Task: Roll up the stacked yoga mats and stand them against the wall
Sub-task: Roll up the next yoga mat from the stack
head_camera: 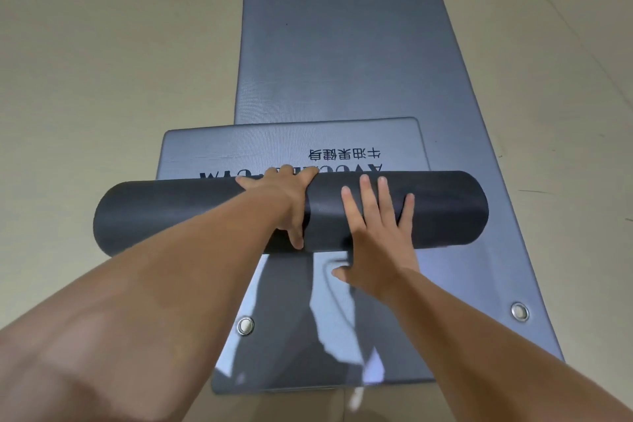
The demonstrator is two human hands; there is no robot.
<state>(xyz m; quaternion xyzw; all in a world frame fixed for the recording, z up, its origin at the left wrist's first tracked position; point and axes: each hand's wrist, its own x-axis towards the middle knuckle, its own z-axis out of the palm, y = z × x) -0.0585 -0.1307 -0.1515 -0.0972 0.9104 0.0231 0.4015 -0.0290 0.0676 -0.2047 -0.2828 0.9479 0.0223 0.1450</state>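
A dark grey rolled yoga mat (164,216) lies crosswise on a flat grey-blue yoga mat (342,44) that stretches away from me on the floor. Beyond the roll, its last unrolled end (239,151) lies flat, printed with black lettering. My left hand (281,202) is draped over the top of the roll near its middle, fingers curled over the far side and thumb on the near side. My right hand (376,233) presses flat on the roll just to the right, fingers spread, holding nothing.
Beige floor (102,62) surrounds the mats on both sides. The flat mat has two metal eyelets (245,325) (520,311) near its close end. No wall is in view.
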